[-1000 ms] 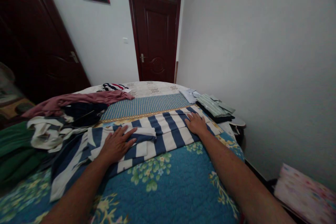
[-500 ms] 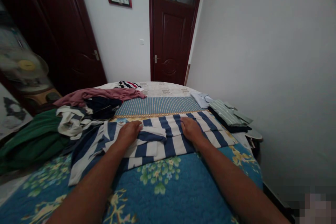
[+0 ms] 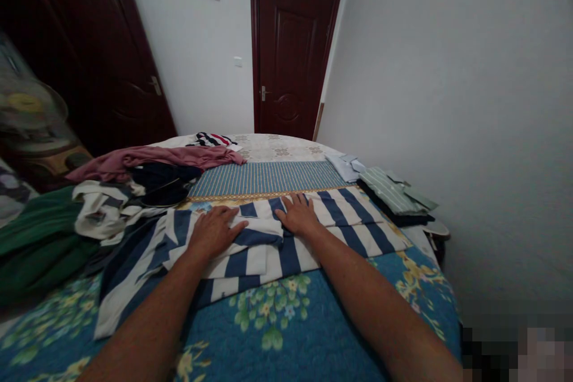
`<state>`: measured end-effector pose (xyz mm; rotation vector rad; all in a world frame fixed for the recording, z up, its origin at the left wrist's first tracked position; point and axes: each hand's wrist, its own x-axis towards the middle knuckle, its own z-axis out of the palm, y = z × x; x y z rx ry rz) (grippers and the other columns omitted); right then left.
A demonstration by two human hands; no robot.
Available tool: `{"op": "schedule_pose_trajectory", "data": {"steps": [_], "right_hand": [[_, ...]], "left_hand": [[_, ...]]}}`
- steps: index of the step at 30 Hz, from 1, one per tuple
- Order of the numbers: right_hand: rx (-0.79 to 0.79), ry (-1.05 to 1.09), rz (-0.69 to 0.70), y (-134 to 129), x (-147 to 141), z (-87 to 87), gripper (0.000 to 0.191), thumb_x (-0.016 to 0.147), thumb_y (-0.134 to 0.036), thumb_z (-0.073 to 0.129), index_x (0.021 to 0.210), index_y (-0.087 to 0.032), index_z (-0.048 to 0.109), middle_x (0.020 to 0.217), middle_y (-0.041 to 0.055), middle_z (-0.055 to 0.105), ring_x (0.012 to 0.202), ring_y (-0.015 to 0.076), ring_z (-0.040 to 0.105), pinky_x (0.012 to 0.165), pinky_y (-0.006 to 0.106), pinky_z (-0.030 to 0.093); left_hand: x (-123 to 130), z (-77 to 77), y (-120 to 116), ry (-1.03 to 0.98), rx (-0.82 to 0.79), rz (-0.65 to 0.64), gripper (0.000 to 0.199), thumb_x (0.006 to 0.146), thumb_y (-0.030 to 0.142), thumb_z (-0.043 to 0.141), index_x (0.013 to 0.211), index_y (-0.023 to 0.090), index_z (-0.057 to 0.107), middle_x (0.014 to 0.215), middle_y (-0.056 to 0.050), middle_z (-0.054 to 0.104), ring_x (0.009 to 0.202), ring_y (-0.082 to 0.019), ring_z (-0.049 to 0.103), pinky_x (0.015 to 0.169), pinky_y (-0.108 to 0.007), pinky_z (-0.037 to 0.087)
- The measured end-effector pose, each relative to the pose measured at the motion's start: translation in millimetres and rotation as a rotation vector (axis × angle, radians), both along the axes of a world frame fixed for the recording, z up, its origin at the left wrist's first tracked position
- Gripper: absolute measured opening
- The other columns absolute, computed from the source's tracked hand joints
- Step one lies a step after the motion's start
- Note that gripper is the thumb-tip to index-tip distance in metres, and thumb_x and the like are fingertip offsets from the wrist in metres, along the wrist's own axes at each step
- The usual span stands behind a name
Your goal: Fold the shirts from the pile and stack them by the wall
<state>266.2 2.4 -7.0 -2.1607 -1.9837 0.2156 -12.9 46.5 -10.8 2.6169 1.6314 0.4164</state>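
A navy-and-white striped garment (image 3: 333, 242) lies stretched out on a blue floral quilt (image 3: 250, 346). Compared with half a second ago, the right hand (image 3: 298, 215) has slid along it toward the left hand (image 3: 215, 230), and its curled fingers have spread. It now rests palm down near the garment's middle, grasping nothing. The left hand lies over the garment's folded left part, thumb apart, fingers loosely extended, pinching no cloth. A green garment (image 3: 40, 250) is heaped left of the striped garment; a folded pale-green one (image 3: 394, 194) sits beyond its right end.
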Motion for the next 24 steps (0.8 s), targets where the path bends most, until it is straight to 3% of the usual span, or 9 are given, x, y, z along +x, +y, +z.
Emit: {"op": "schedule_pose_trajectory", "data": {"steps": [5, 12, 24], "right_hand": [[-0.011, -0.022, 0.048, 1, 27, -2.3, 0.076, 0.110, -0.068, 0.032, 0.172, -0.023, 0.036, 0.181, 0.0141, 0.025, 0.168, 0.0343, 0.016, 0.132, 0.062, 0.011], [-0.032, -0.057, 0.020, -3, 90, -3.6, 0.076, 0.111, -0.066, 0.033, 0.173, -0.023, 0.033, 0.181, 0.0130, 0.026, 0.168, 0.0302, 0.018, 0.134, 0.056, 0.012], [-0.041, -0.151, -0.226, 3, 187, -11.8, 0.070, 0.112, -0.062, 0.032, 0.169, -0.022, 0.040, 0.179, 0.0136, 0.030, 0.165, 0.0313, 0.025, 0.132, 0.057, 0.015]], "left_hand": [[-2, -2.6, 3, 0.029, -0.003, 0.003, 0.064, 0.103, 0.067, 0.048, 0.149, 0.026, 0.067, 0.151, -0.013, 0.065, 0.142, -0.033, 0.055, 0.118, -0.049, 0.040], [-5, -6.8, 7, 0.042, 0.011, 0.002, 0.066, 0.102, 0.069, 0.046, 0.149, 0.027, 0.067, 0.151, -0.013, 0.064, 0.142, -0.035, 0.056, 0.117, -0.050, 0.042], [-5, -7.5, 7, 0.050, 0.022, 0.013, 0.066, 0.102, 0.070, 0.045, 0.148, 0.029, 0.068, 0.151, -0.012, 0.065, 0.143, -0.034, 0.055, 0.116, -0.048, 0.043]]}}
